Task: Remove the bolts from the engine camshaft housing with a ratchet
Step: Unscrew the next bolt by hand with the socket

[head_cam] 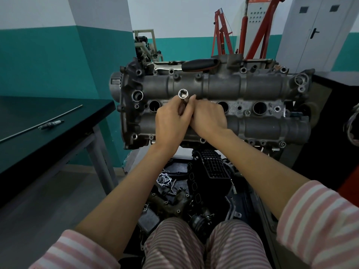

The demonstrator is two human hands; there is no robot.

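Observation:
The grey camshaft housing (223, 85) fills the middle of the view, with round plug holes and bolt bosses along it. My left hand (172, 125) grips a long silver socket (183, 96), its open hex end facing up toward me. My right hand (208, 118) is pressed against the left one and the socket's lower part; its fingers are curled there, and what they hold is hidden. A ratchet with a black handle (200, 65) lies on the housing's far edge, untouched.
A dark workbench (58, 125) on the left carries a thin rod (40, 124) and a spark plug (51, 124). Loose engine parts (194, 191) lie on the floor below the engine. A red engine hoist (252, 30) stands behind.

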